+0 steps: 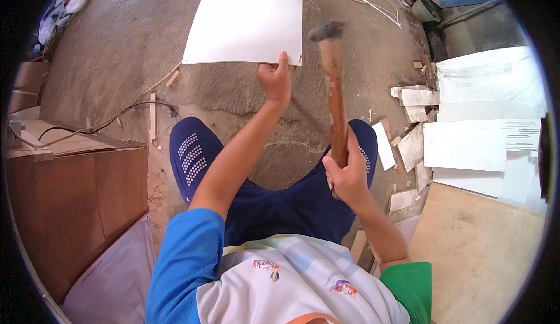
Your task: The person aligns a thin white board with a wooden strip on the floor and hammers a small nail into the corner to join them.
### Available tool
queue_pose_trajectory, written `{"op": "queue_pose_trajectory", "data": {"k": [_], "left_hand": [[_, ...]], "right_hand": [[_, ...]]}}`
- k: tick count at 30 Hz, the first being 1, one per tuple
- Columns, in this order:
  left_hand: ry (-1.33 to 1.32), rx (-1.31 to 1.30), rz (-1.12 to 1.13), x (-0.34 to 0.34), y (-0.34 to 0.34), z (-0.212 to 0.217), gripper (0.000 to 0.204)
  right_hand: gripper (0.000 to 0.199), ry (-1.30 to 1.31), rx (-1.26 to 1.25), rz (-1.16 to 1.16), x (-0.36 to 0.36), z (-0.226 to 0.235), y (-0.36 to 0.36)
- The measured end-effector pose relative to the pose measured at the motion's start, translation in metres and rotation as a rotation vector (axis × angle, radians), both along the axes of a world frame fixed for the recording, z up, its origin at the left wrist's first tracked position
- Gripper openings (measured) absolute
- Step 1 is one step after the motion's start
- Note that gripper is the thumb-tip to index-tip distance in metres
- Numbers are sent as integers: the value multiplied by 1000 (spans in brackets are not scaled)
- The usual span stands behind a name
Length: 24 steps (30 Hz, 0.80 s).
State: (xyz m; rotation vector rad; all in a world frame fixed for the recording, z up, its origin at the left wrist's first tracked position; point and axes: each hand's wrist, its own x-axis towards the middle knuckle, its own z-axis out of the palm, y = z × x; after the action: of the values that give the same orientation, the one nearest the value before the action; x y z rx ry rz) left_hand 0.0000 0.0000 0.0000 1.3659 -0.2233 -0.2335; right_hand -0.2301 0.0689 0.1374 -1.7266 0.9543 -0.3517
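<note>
My left hand [275, 82] grips the near edge of a white rectangular panel [242, 29], close to its right corner. The thumb lies on top of the panel and the other fingers are mostly hidden beneath. Small dark dots show near some of its corners. To the right, my right hand [348, 175] is wrapped round the lower part of a hammer's wooden handle [336, 108]. The hammer stands raised, its dark head [326, 31] slightly blurred and just right of the panel, apart from it.
White boards [466, 143] and broken offcuts [411, 140] lie on the right, beside a tan wooden sheet [466, 254]. A brown wooden box [81, 190] stands on the left, with a dark cable [125, 109] near it. Wood scraps and white strips [364, 1] lie on the rough floor [216, 90].
</note>
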Motion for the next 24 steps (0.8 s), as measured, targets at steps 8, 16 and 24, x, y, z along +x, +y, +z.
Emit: {"op": "queue_pose_trajectory", "data": {"k": [8, 16, 24], "left_hand": [[65, -132, -23, -5, 8, 3, 22], [49, -231, 59, -4, -7, 6, 22], [73, -161, -19, 1, -4, -6, 20]], "right_hand": [[63, 21, 37, 15, 0, -9, 1], [63, 129, 9, 61, -1, -20, -4], [58, -30, 22, -16, 2, -1, -18]]}}
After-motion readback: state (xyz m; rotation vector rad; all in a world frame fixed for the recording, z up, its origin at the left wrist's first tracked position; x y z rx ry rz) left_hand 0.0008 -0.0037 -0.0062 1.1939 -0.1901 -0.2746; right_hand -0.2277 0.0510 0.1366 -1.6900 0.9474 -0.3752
